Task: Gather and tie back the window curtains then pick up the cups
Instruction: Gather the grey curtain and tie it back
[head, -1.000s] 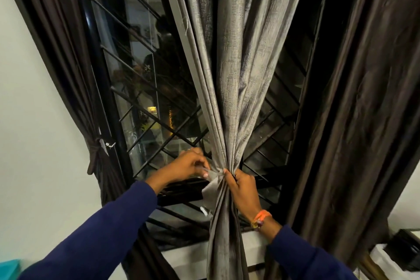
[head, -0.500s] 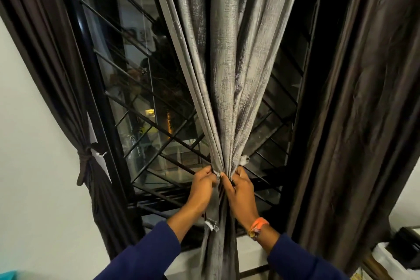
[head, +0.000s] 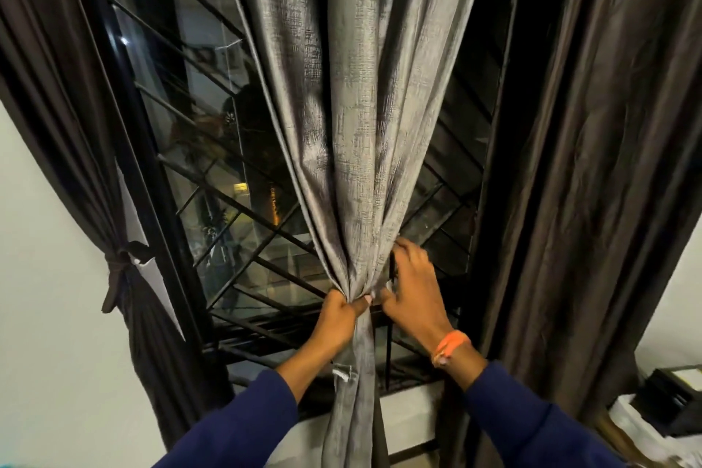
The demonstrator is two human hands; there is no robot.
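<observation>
1. I see the grey curtain (head: 353, 118) hanging down the middle of the window, drawn into a narrow bunch low down, in front of the black window grille (head: 243, 209).
2. My left hand (head: 340, 317) grips that bunch: its fingers (head: 359, 305) are curled tight round the gathered cloth, thumb side towards the right.
3. My right hand (head: 416, 291) is just beside the bunch on its right, fingers spread and loosely bent; the fingertips reach the curtain's right edge, and I cannot tell whether they pinch any cloth.
4. A loose grey strip with a frayed end (head: 343, 372) hangs below my left wrist, against the curtain.
5. An orange wristband (head: 450, 346) sits on the right wrist.
6. At the left, a dark brown curtain (head: 76, 133) is tied back with a knotted band (head: 117, 270).
7. At the right, another dark brown curtain (head: 592, 163) hangs loose.
8. I see no cups from here.
</observation>
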